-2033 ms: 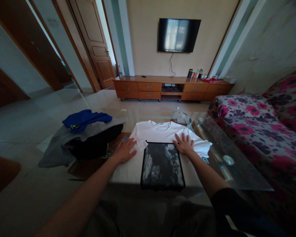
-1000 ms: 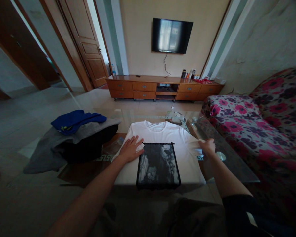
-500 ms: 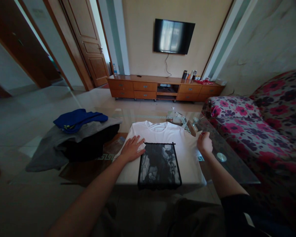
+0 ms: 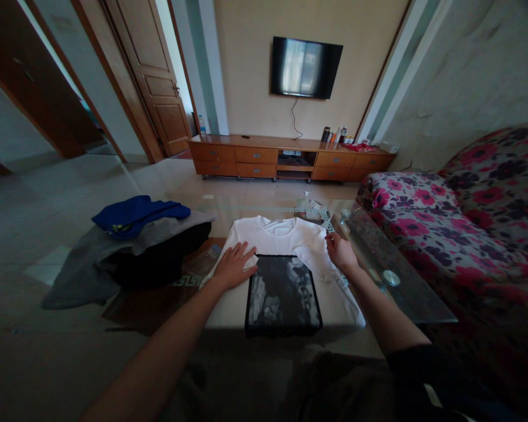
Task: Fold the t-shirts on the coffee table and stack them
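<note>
Glass table [image 4: 405,302] | left hand [image 4: 234,266] fingers spread flat on white T-shirt [image 4: 281,234] | right hand [image 4: 341,252] apparently pinching sleeve [image 4: 313,246]

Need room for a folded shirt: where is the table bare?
The glass table is bare between the white T-shirt and the floral sofa, and beyond the collar. The clothes pile crowds the left; the black board covers the middle.

Right hand [image 4: 341,252] and sleeve [image 4: 313,245] now inward.

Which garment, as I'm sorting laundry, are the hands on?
The white T-shirt, flat under the left hand and right hand; the blue, grey and black ones lie heaped aside.
</note>
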`<state>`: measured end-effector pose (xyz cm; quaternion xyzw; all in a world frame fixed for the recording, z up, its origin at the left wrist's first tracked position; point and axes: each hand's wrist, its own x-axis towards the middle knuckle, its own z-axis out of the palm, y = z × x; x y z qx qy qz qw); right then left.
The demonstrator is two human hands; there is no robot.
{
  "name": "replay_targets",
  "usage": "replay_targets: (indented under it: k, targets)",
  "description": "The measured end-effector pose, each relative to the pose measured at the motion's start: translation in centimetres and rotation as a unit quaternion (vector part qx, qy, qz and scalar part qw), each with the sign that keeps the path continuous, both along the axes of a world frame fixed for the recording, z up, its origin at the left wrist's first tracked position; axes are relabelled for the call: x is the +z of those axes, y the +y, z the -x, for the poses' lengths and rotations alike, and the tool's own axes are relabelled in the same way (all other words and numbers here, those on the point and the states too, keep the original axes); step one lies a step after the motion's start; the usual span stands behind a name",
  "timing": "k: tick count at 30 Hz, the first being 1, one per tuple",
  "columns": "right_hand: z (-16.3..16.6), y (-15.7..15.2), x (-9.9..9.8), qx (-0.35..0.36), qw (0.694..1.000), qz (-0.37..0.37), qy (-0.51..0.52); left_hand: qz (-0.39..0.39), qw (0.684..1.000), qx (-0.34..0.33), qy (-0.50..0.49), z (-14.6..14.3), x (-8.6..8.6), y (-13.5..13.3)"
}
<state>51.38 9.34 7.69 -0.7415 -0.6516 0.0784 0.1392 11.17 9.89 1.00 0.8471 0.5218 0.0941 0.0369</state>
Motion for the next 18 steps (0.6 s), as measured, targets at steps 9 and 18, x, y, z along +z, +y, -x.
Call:
replay_targets:
  k: [9, 18]
  targets:
    - [-3.6, -1.1, -0.8, 0.086, 0.987, 0.133, 0.011, 0.004, 1.000, 0.003, -0.001, 0.0, -0.2, 0.1]
    - [-4.9, -2.2, 0.0, 0.146, 0.934, 0.326, 0.023, 0.003, 1.000, 0.005, -0.001, 0.0, -0.2, 0.1]
